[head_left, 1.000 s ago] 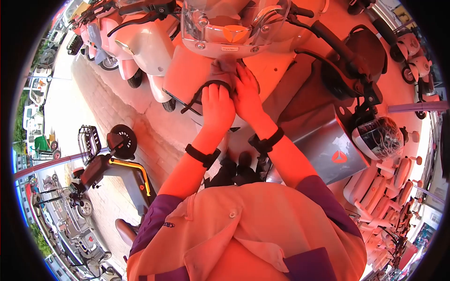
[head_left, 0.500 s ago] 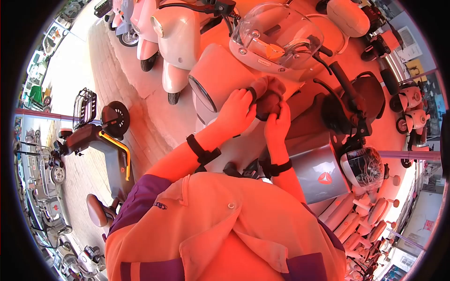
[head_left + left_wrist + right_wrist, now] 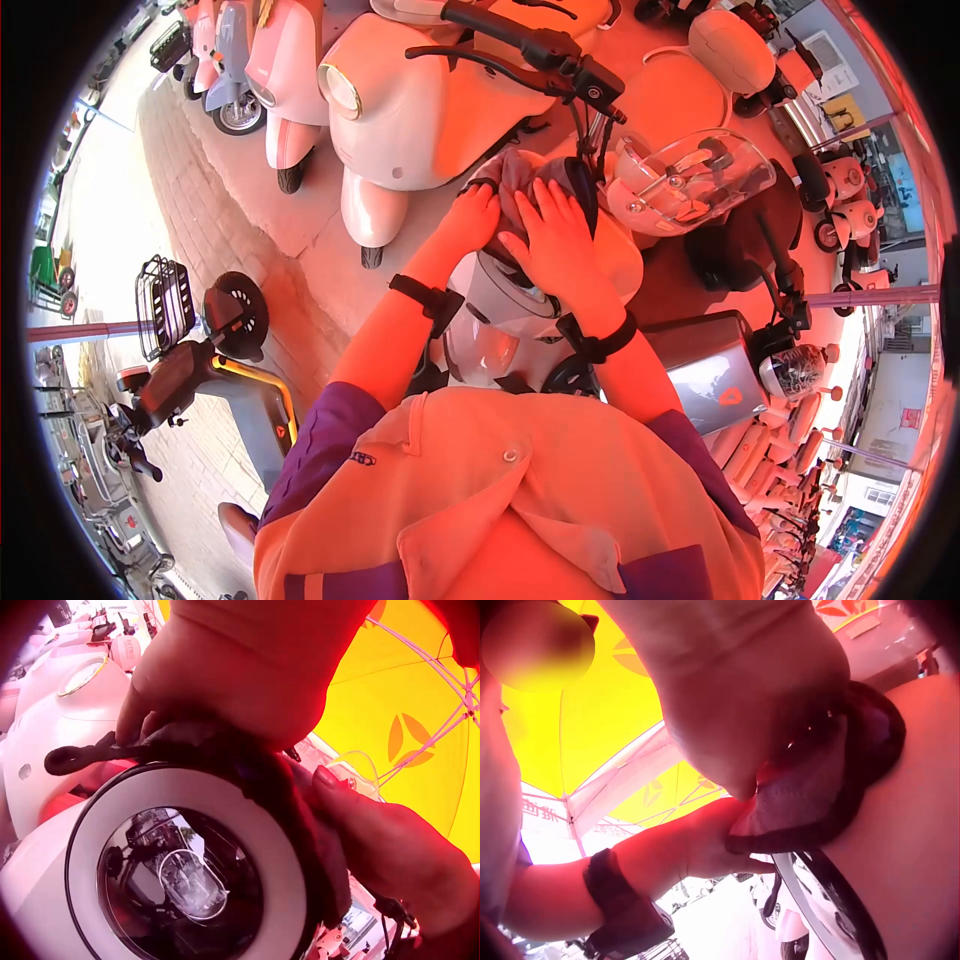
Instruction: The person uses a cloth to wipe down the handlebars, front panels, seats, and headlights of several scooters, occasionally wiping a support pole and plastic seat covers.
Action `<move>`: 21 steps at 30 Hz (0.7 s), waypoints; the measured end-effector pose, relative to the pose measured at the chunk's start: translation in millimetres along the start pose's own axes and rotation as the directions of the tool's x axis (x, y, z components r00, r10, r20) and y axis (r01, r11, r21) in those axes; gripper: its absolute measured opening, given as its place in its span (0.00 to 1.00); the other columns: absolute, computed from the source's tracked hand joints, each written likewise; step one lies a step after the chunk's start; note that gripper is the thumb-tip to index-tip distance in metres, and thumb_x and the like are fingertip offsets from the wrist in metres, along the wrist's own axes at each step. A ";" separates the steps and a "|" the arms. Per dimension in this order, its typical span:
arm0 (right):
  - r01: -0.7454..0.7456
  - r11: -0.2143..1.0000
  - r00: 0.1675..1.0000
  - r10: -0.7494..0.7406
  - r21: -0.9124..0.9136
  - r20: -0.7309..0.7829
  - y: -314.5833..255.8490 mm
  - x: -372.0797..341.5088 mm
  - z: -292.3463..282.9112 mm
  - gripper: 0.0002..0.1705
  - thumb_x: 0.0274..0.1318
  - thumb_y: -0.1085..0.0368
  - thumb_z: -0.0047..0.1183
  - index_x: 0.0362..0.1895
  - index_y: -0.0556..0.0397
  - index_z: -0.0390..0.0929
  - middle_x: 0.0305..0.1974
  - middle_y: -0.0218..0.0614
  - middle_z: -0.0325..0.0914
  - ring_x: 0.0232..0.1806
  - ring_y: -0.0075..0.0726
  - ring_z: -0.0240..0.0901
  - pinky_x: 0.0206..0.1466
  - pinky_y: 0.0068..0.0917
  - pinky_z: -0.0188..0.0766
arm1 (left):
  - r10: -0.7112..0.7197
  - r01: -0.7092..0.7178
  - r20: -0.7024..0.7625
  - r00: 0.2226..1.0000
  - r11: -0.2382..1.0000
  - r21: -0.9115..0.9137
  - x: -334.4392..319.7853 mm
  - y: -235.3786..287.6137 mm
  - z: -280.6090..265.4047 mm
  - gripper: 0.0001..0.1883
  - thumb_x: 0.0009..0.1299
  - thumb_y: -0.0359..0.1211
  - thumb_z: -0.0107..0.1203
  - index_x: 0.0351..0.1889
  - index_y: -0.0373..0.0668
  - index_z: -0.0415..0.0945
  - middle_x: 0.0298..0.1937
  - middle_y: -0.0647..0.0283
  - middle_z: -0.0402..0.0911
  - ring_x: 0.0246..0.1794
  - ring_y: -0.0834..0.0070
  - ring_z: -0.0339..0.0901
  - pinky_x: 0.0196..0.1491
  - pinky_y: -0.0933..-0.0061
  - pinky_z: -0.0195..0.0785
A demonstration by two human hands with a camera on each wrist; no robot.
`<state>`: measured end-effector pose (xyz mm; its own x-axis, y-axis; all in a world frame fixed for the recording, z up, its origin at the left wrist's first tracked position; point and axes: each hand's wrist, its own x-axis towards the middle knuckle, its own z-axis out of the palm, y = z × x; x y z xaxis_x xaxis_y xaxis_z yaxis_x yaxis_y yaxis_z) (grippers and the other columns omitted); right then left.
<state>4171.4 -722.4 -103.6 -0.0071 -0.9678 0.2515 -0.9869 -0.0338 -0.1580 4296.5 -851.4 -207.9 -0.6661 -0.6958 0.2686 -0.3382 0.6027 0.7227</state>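
A dark cloth cover [image 3: 517,178] lies over the front of a pale scooter, above its round headlight [image 3: 184,870]. The left hand [image 3: 470,218] grips the cover's left edge with curled fingers. Spread and nearly straight, the fingers of the right hand [image 3: 562,250] rest on the cloth beside it. In the left wrist view, a dark strap loop [image 3: 67,759] sticks out from the cloth [image 3: 202,742] under the left hand [image 3: 232,675]. The right wrist view has the cloth [image 3: 802,791] below the right hand [image 3: 757,697], whose fingertips are hidden there.
A clear windshield [image 3: 690,185] and a black handlebar [image 3: 520,40] stand close beyond the hands. Another pale scooter [image 3: 385,110] is at the upper left, a dark one with a yellow bar [image 3: 255,385] at the lower left. A grey box [image 3: 705,375] is at the right.
The scooter front and windshield have shifted and turned rightward in the head view. The hands are closer together, and the right hand has gone from pinching the cloth to lying spread on it.
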 end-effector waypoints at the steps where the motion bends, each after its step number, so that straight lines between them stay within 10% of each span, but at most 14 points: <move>1: -0.027 0.999 0.999 0.029 -0.043 0.046 -1.0 12.4 6.6 0.39 0.54 0.45 0.57 0.65 0.54 0.68 0.70 0.51 0.58 0.72 0.56 0.52 0.74 0.49 0.47 | 0.179 -0.181 0.035 0.983 0.977 0.110 9.1 -27.1 10.1 0.12 0.70 0.32 0.43 0.42 0.33 0.74 0.44 0.42 0.74 0.48 0.41 0.70 0.48 0.47 0.67; 3: -0.063 0.993 0.985 0.078 -0.102 0.154 0.5 35.2 13.8 0.37 0.53 0.47 0.57 0.64 0.53 0.70 0.70 0.50 0.57 0.74 0.54 0.49 0.74 0.51 0.45 | 0.366 -0.369 0.049 0.929 0.912 0.179 27.2 -54.3 25.6 0.10 0.68 0.30 0.45 0.38 0.33 0.75 0.43 0.42 0.73 0.46 0.43 0.69 0.47 0.47 0.67; 6: -0.105 0.980 0.953 0.148 -0.170 0.266 4.5 63.4 21.2 0.35 0.51 0.51 0.58 0.62 0.51 0.70 0.71 0.48 0.57 0.75 0.52 0.48 0.74 0.53 0.44 | 0.213 -0.205 -0.248 0.945 0.977 0.056 50.4 -95.0 78.2 0.10 0.68 0.30 0.45 0.34 0.33 0.75 0.44 0.44 0.70 0.44 0.46 0.68 0.48 0.49 0.66; 7: -0.115 0.974 0.939 0.170 -0.194 0.299 6.8 66.7 21.2 0.34 0.50 0.52 0.58 0.61 0.50 0.70 0.71 0.48 0.57 0.75 0.52 0.48 0.74 0.53 0.44 | 0.243 -0.237 -0.045 0.969 0.965 0.112 49.3 -77.8 46.9 0.11 0.69 0.32 0.45 0.39 0.33 0.73 0.49 0.42 0.69 0.48 0.42 0.68 0.50 0.46 0.65; 11: -0.166 0.950 0.946 0.229 -0.265 0.229 0.2 74.0 41.9 0.30 0.46 0.59 0.57 0.56 0.51 0.72 0.67 0.44 0.61 0.74 0.49 0.49 0.73 0.54 0.44 | -0.136 0.082 -0.196 0.971 0.961 -0.264 48.1 -76.1 61.9 0.16 0.69 0.35 0.48 0.48 0.32 0.66 0.51 0.38 0.69 0.50 0.37 0.67 0.51 0.44 0.64; 15: -0.105 0.984 0.986 0.121 -0.142 0.113 -5.8 70.3 34.9 0.14 0.45 0.65 0.52 0.40 0.51 0.78 0.48 0.38 0.71 0.58 0.46 0.64 0.67 0.47 0.54 | -0.291 0.288 -0.006 0.957 0.949 -0.130 40.8 -9.3 16.4 0.13 0.66 0.32 0.51 0.42 0.33 0.67 0.49 0.36 0.70 0.49 0.38 0.71 0.49 0.44 0.66; 21: -0.302 0.936 0.943 0.321 0.182 -0.085 -9.9 -13.1 -27.5 0.12 0.33 0.72 0.55 0.29 0.52 0.70 0.40 0.41 0.67 0.47 0.51 0.64 0.51 0.44 0.64 | 0.236 -0.236 0.033 0.971 0.972 0.002 24.2 76.8 -19.4 0.14 0.59 0.29 0.53 0.44 0.34 0.71 0.47 0.42 0.70 0.46 0.43 0.69 0.46 0.48 0.67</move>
<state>4176.9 -702.5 -79.1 -0.3376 -0.9025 0.2675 -0.8917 0.2157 -0.3978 4267.2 -829.5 -133.5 -0.7484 -0.5210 0.4105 -0.1731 0.7509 0.6374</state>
